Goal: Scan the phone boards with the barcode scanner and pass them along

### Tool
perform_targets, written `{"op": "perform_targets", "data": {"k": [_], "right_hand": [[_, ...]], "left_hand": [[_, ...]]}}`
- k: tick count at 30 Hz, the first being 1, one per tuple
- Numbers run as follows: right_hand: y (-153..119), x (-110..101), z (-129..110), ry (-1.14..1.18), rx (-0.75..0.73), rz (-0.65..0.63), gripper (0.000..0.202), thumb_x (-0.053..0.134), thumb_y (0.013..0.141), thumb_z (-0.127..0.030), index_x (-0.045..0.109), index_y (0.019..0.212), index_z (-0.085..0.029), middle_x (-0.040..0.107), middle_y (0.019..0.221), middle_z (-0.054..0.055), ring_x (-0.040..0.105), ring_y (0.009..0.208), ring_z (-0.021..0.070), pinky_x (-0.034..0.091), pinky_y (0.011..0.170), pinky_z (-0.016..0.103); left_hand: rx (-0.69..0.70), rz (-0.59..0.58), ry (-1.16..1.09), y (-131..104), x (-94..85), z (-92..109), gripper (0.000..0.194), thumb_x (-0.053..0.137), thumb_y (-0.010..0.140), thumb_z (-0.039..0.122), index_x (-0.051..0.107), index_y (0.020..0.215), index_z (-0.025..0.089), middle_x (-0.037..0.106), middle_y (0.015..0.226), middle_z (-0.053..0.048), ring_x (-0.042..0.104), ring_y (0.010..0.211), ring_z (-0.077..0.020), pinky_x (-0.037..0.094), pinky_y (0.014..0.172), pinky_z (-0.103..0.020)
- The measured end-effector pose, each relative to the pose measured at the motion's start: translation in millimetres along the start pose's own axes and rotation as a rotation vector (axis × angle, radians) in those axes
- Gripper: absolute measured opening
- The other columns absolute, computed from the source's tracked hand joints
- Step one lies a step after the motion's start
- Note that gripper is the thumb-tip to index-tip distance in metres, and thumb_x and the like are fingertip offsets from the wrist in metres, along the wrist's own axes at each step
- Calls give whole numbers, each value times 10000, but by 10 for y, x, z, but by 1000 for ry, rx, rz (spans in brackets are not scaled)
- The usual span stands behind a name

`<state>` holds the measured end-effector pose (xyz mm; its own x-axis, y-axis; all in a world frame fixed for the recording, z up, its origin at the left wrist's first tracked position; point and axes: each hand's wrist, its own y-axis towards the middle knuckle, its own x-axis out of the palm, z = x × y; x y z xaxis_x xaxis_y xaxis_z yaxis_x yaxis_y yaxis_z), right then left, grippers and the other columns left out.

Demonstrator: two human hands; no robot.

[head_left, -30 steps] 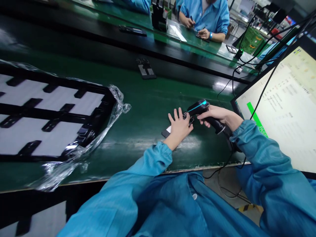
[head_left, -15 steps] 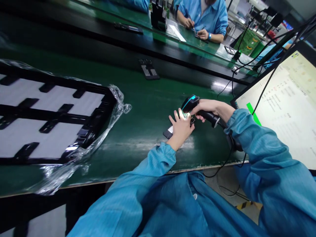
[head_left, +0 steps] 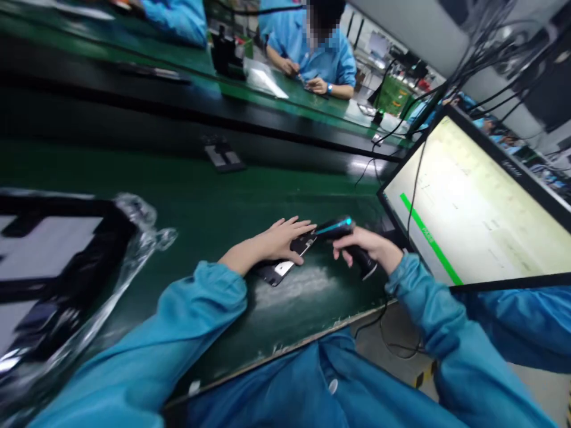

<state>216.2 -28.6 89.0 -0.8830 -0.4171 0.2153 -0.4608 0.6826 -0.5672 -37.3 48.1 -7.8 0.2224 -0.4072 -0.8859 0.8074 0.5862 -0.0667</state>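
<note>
A partly assembled phone (head_left: pixel 282 268), dark with a pale silvery strip, lies on the green bench. My left hand (head_left: pixel 279 241) reaches across it, thumb along the near edge and fingers stretched over the far side, gripping it between them. Part of the phone is hidden under the palm. My right hand (head_left: pixel 357 242) is wrapped around the handle of a black barcode scanner (head_left: pixel 332 229) with a blue light strip. The scanner's head points left, close to the phone's upper end and my left fingertips.
A monitor (head_left: pixel 482 196) stands at the right, with a green PASS bar on screen. Another phone part (head_left: pixel 224 156) lies further back. At the left sits a black tray (head_left: pixel 102 223) with clear plastic wrap. A co-worker (head_left: pixel 312 59) sits across the bench; cables hang near the monitor.
The view has swung right. My left hand has turned, its fingers now pointing right across the phone. The scanner has dropped lower, and its bright light on my left fingers is gone.
</note>
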Motion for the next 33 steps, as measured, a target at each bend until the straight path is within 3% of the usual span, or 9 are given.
{"op": "perform_targets", "data": {"k": [4, 7, 12, 15, 19, 23, 27, 30, 33], "right_hand": [[-220, 93, 707, 89, -63, 42, 422, 805, 652, -416, 652, 914, -123, 714, 704, 34, 593, 424, 125, 527, 422, 235], [-134, 194, 926, 141, -133, 10, 426, 815, 646, -426, 672, 908, -122, 714, 719, 36, 600, 436, 131, 541, 460, 254], [215, 262, 923, 270, -214, -60, 400, 843, 659, -361, 675, 933, -122, 724, 742, 47, 629, 481, 139, 556, 497, 253], [359, 291, 945, 344, -176, -41, 482, 860, 620, -355, 667, 986, -108, 728, 754, 66, 628, 475, 149, 562, 478, 277], [401, 311, 985, 394, -151, 34, 523, 869, 585, -355, 671, 984, -80, 730, 760, 102, 672, 525, 195, 588, 515, 326], [370, 326, 998, 430, -161, 64, 507, 864, 611, -338, 678, 1004, -77, 737, 768, 109, 691, 555, 202, 597, 555, 326], [304, 307, 1066, 408, -188, 60, 405, 823, 725, -340, 701, 1037, -113, 754, 834, 90, 722, 671, 178, 609, 689, 287], [233, 154, 1075, 358, -195, 56, 387, 805, 772, -346, 724, 1081, -129, 767, 963, 117, 746, 862, 229, 601, 857, 336], [244, -13, 960, 303, -230, 76, 398, 796, 784, -330, 733, 1128, -143, 740, 1133, 154, 707, 1060, 319, 551, 996, 440]], "left_hand": [[37, 194, 41, 145, 48, -96, 657, 605, 817, 577, 516, 1420, 330, 568, 1414, -91, 501, 1295, -318, 366, 1089, -471], [9, 333, 31, 108, 166, -58, 481, 511, 891, 524, 626, 1308, 312, 623, 1342, -96, 541, 1254, -310, 414, 1060, -479], [103, 280, -5, -177, 252, -176, 463, 572, 872, 509, 658, 1272, 293, 454, 1524, -97, 472, 1363, -323, 414, 1104, -490], [146, 318, 54, -209, 307, -292, 445, 527, 910, 526, 689, 1230, 262, 499, 1484, -126, 507, 1331, -332, 449, 1071, -496], [164, 345, 224, -74, 357, -292, 354, 485, 962, 396, 689, 1215, 254, 555, 1418, -161, 543, 1281, -348, 460, 1024, -543], [208, 332, 353, -29, 264, -65, 302, 431, 978, 200, 687, 1137, 214, 490, 1476, -164, 400, 1414, -320, 313, 1131, -587], [308, 279, 395, 7, 150, 133, 263, 419, 992, 188, 639, 1131, 154, 559, 1401, -144, 436, 1379, -245, 326, 1138, -456], [238, 289, 431, 144, 118, 122, 284, 398, 1007, 246, 624, 1124, 119, 628, 1219, -161, 580, 1160, -234, 434, 974, -382], [89, 371, 374, 393, 77, 123, 282, 417, 1002, 292, 632, 1081, 128, 619, 1161, -161, 591, 1056, -242, 456, 866, -380]]}}
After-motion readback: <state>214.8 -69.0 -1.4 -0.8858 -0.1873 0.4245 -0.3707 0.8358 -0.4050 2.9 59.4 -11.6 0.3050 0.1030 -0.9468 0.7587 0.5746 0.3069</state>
